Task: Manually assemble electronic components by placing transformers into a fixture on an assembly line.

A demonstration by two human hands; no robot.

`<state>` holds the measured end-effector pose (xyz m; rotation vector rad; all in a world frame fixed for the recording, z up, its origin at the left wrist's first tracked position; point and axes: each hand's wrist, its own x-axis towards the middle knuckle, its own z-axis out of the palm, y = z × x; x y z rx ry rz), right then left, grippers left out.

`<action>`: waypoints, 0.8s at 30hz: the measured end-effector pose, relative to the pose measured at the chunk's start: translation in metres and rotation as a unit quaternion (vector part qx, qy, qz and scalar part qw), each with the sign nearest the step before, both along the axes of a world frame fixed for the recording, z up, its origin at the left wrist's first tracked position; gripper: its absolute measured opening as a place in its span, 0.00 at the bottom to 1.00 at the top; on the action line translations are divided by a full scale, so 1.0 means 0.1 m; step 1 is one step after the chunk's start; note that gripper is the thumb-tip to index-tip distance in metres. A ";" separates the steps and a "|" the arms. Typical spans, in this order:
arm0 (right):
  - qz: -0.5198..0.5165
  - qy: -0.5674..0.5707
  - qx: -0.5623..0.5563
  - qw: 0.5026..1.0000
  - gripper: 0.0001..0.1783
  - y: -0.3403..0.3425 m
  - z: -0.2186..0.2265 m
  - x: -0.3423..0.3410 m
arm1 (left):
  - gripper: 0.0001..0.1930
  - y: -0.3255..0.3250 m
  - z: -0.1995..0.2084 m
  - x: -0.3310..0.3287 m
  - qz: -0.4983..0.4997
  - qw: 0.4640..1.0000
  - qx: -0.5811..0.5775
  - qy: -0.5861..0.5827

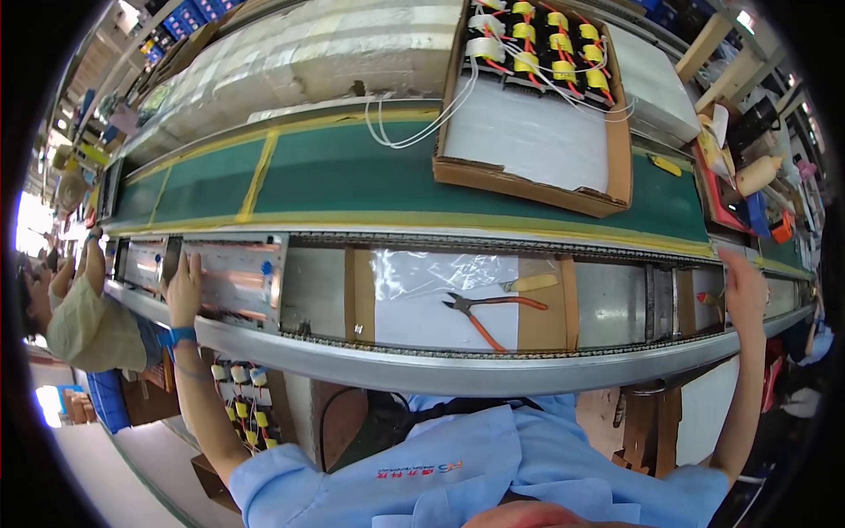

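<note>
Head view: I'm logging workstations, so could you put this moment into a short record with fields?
Left hand: at a metal panel with copper-coloured strips
Right hand: over the right part of the metal track; contact unclear
Pliers: orange handles spread, on a white sheet
Green surface: beyond the track, bearing an open cardboard box
Box contents: include yellow-wrapped parts, red and white wires
Nearby: a co-worker, left

Arms (209, 409) spread wide, hands (183, 286) (746, 289) well apart
</note>
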<state>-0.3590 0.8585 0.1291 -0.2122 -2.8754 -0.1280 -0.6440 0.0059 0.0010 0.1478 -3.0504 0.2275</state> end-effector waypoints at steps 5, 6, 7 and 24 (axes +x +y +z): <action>0.241 0.087 -0.006 0.967 0.21 -1.04 0.16 -1.40 | 0.28 1.22 0.36 0.78 -0.051 0.991 0.119 -0.032; 0.279 0.108 -0.003 0.954 0.19 -1.17 0.13 -1.62 | 0.28 1.31 0.31 0.88 -0.091 0.987 0.135 -0.011; 0.304 0.096 0.001 0.948 0.17 -1.28 0.07 -1.83 | 0.28 1.48 0.34 0.96 -0.090 0.987 0.134 -0.008; 0.150 0.041 -0.043 0.987 0.23 -1.21 -0.07 -3.14 | 0.29 3.89 1.05 1.24 -0.510 0.838 0.180 -0.067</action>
